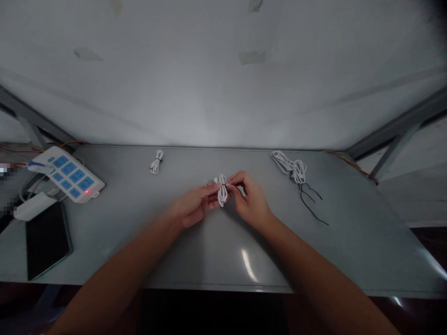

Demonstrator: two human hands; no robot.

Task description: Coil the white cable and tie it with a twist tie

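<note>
A coiled white cable (222, 197) is held up over the middle of the table, with a dark tie around its waist. My left hand (195, 203) grips the coil from the left, thumb on top and fingers beneath. On the other side, my right hand (249, 197) is closed in a pinch at the dark twist tie (224, 184); the tie's end is mostly hidden by the fingertips. Another white cable bundle (157, 163), tied in the middle, lies to the left near the back edge.
More white cables (289, 166) lie at the back right, with several loose black ties (310, 207) beside them. A white power strip (75, 176) with blue sockets and a dark tablet (49, 242) occupy the left of the grey table (223, 256). A pale wall (209, 93) rises behind.
</note>
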